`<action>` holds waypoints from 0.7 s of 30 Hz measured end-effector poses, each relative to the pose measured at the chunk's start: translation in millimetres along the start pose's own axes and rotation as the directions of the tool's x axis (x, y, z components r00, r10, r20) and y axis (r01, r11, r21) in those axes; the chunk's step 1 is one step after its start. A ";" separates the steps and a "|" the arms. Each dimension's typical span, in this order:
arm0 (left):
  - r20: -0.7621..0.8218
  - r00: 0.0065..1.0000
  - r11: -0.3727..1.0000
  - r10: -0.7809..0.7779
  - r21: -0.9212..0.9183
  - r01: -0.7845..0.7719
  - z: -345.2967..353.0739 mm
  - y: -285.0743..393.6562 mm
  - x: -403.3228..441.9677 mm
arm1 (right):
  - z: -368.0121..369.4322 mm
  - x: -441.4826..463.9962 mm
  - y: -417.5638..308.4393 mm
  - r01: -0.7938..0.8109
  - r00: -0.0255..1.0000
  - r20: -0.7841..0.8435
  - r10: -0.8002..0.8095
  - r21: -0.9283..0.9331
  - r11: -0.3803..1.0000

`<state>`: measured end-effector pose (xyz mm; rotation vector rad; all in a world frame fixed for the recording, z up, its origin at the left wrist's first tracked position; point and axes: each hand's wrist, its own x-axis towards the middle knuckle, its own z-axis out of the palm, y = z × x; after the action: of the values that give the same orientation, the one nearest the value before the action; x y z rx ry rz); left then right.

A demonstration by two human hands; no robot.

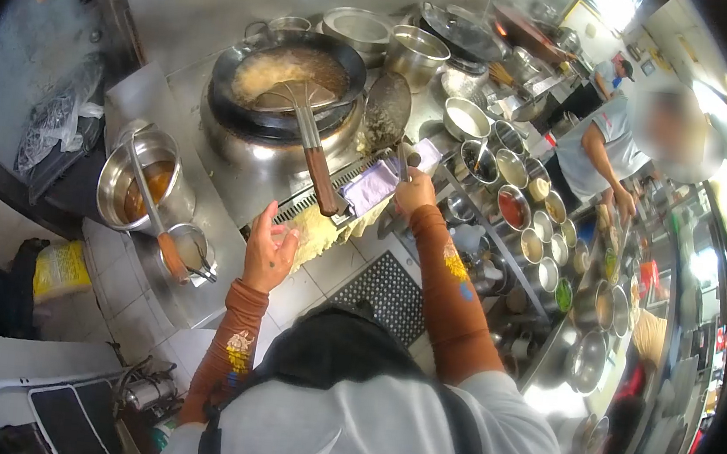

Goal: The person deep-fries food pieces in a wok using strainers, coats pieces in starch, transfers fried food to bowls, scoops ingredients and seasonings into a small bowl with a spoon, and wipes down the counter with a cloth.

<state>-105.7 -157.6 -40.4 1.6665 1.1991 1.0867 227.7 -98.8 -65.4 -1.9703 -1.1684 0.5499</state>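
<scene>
Right hand (415, 195): fingers wrapped round a metal handle (407, 158), beside a folded cloth (371, 187). Left hand (271, 253): fingers apart, nearest the skimmer (322, 179), wooden-handled, its head in the wok (355, 67). Handling advice: firm hold, wrists clear of the rim (likely hot). Yellow packaging (62, 273): printed, illegible; no brand readable.
</scene>
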 end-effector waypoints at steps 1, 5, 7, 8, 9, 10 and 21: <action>0.003 1.000 1.000 -0.007 -0.002 0.007 -0.2 0.2 -2.0 | -1.6 -1.7 0.7 -0.005 1.000 -0.002 0.005 0.034 0.999; 0.002 1.000 1.000 -0.027 -0.015 0.027 2.0 0.1 -3.8 | 6.3 1.9 12.3 -0.011 1.000 -0.021 0.012 0.041 0.999; 0.011 0.999 0.999 -0.035 -0.008 0.035 2.0 0.3 -5.7 | 0.8 -3.0 8.1 -0.044 0.997 0.064 0.038 0.079 0.996; 0.018 0.999 0.999 -0.036 -0.001 0.036 2.6 2.0 -6.1 | -1.9 -1.8 13.1 -0.053 0.997 0.058 0.048 0.090 0.994; 0.026 0.999 0.999 -0.037 0.004 0.037 3.6 3.1 -6.3 | -5.7 0.1 18.0 -0.061 0.997 0.052 0.056 0.101 0.993; 0.027 0.999 0.999 -0.036 -0.002 0.036 4.5 2.7 -6.9 | -6.7 2.4 21.4 -0.050 0.998 0.031 0.048 0.085 0.995; 0.019 0.999 0.999 -0.048 0.013 0.048 9.9 4.3 -13.0 | -1.5 -7.1 16.7 0.030 0.998 -0.065 -0.023 0.102 0.994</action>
<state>-97.6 -172.3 -42.0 1.6456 1.2293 1.0337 234.3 -110.4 -77.8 -1.8689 -1.1031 0.5194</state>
